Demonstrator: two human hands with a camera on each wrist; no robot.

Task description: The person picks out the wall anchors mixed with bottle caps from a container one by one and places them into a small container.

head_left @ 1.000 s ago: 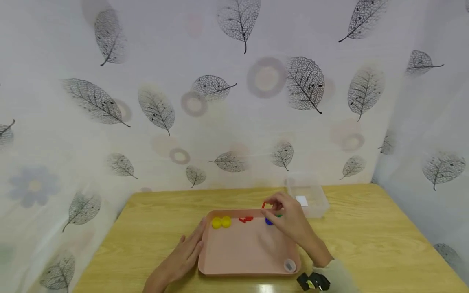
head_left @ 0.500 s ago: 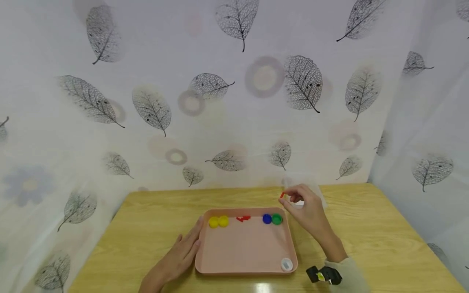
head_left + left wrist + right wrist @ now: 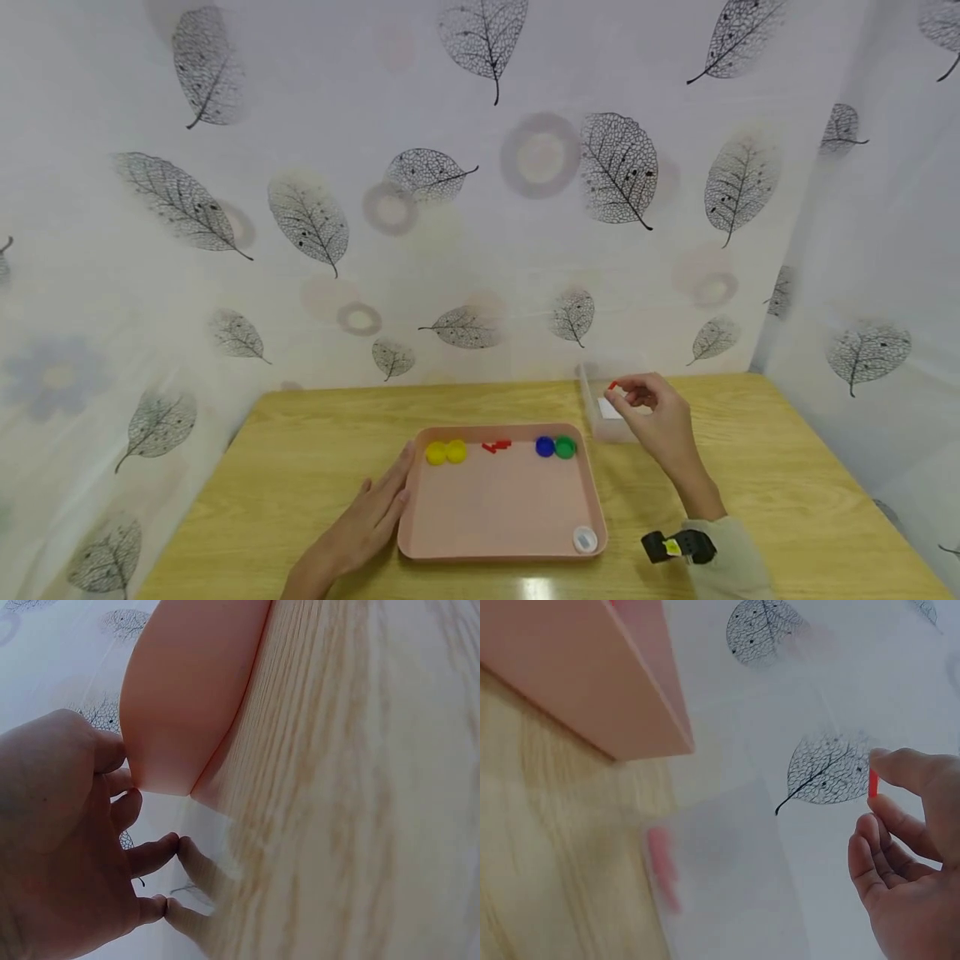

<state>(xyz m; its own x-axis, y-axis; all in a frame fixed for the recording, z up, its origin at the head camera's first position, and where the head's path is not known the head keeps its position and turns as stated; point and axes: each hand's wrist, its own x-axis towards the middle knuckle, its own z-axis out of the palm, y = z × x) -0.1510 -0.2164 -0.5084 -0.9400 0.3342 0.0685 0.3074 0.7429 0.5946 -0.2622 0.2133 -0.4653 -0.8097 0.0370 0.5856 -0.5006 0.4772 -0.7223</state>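
Note:
My right hand pinches a small red stick between thumb and index finger. In the head view it is over the translucent plastic box, beyond the tray's right side. Reddish shapes show blurred through the box wall in the right wrist view. My left hand rests along the left edge of the pink tray, fingers extended; the left wrist view shows fingertips touching its side and the tabletop. Inside the tray, a few red sticks lie near the far edge.
Two yellow round pieces sit at the tray's far left. A blue cap and a green cap are at its far right. A white round piece lies in its near right corner. A leaf-patterned curtain stands behind the table.
My right hand has moved right from over the tray's far right corner to the plastic box, carrying the red stick. The left hand stays at the tray's edge.

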